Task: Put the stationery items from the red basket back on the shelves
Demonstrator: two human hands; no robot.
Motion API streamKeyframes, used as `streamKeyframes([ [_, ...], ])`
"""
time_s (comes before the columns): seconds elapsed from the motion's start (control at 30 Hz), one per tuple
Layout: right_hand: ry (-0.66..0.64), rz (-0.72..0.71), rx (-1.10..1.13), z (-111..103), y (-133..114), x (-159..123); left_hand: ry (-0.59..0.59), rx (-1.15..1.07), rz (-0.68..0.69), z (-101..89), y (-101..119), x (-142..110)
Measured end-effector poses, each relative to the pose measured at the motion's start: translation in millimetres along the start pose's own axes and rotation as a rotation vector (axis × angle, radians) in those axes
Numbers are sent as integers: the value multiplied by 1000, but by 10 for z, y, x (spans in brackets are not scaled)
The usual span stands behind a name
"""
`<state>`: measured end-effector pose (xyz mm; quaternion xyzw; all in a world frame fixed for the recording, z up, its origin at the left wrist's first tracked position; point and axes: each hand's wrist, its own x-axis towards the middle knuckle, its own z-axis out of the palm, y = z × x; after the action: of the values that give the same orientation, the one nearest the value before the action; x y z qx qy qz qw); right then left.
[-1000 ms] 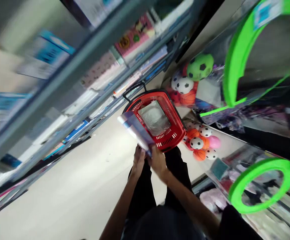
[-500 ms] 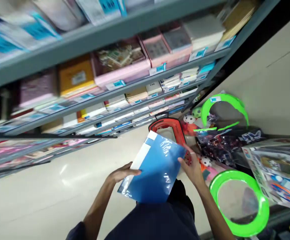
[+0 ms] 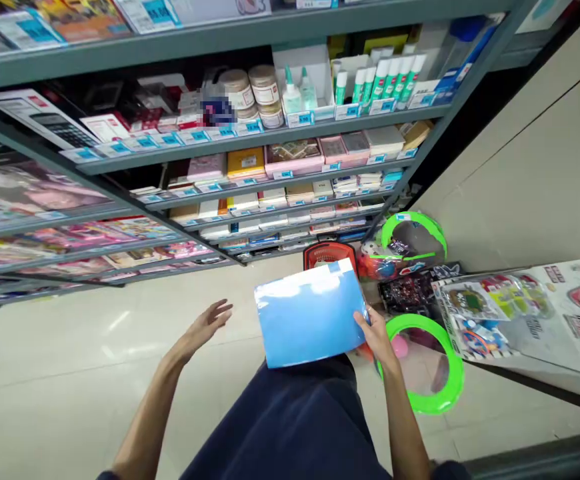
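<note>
My right hand point(image 3: 377, 337) grips the right edge of a flat blue plastic-wrapped packet point(image 3: 310, 313), held face up in front of me. My left hand point(image 3: 205, 323) hovers to the left of the packet with fingers spread, touching nothing. Just beyond the packet a red shopping basket point(image 3: 327, 253) stands on the floor, mostly hidden behind it.
Grey shelves point(image 3: 250, 140) run across the top and left, stocked with notebooks, glue bottles, jars and magazines. To the right hang green-rimmed bags point(image 3: 420, 363) of toy balls and packaged toys point(image 3: 495, 307). Pale tiled floor point(image 3: 70, 373) lies at the lower left.
The view swung up from the basket to the shelves. My left hand let go of the blue packet and moved off to the left; my right hand alone holds it now.
</note>
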<state>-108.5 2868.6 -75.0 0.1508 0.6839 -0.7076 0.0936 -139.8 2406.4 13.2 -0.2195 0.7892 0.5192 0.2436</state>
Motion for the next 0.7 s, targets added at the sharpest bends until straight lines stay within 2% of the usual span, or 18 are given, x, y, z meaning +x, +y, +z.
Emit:
streamKeyframes([
  [0.07,45,34,91,2,149,-98,-6,-168,-96,82,-365,-182],
  [0.17,57,47,127,49,368,-206,-167,-424,-140,425,-729,-329],
  [0.27,36,51,79,162,556,-244,-275,-660,-140,774,-846,-349],
  [0.33,20,67,30,292,668,-232,-250,-680,-179,867,-856,-344],
  [0.43,-9,96,-57,566,848,-195,-169,-647,-193,775,-940,-375],
  [0.5,-26,135,-128,762,1005,-171,-84,-671,-179,646,-1115,-416],
  [0.6,-59,243,-263,1008,1325,-107,99,-724,-225,501,-1545,-455],
  [0.7,-85,333,-459,1206,1740,60,268,-845,-398,434,-2063,-441],
])
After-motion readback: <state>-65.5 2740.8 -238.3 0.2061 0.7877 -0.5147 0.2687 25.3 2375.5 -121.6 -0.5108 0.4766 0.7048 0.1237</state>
